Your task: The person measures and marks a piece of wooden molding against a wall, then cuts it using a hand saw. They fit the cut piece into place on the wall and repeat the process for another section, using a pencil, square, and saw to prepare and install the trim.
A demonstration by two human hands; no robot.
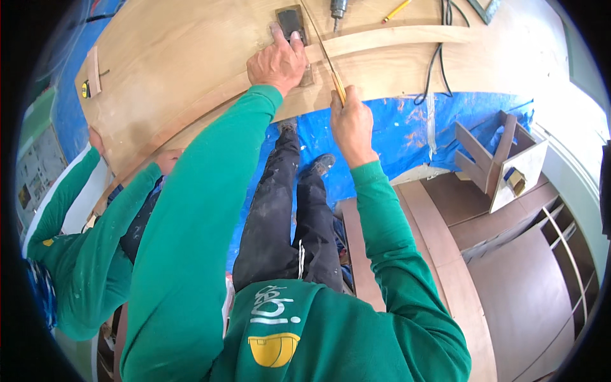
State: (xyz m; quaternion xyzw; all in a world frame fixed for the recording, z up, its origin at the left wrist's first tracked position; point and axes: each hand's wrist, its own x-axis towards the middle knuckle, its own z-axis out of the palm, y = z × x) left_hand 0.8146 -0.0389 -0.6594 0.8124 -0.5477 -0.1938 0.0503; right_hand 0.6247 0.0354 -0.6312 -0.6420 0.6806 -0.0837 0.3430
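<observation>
The right hand (354, 127) was clenched round the pale wooden handle of a long, thin-bladed saw (338, 83), whose narrow blade slanted far and left across a slender, curved strip of pale wood (394, 38). The left hand (278, 63) lay just left of the blade, fingers against a flat, dark rectangular block (291, 21); whether it gripped could not be told. Beneath spread a broad, smooth, wood-grained panel (178, 51), with crinkled blue plastic sheeting (394, 130) nearer.
</observation>
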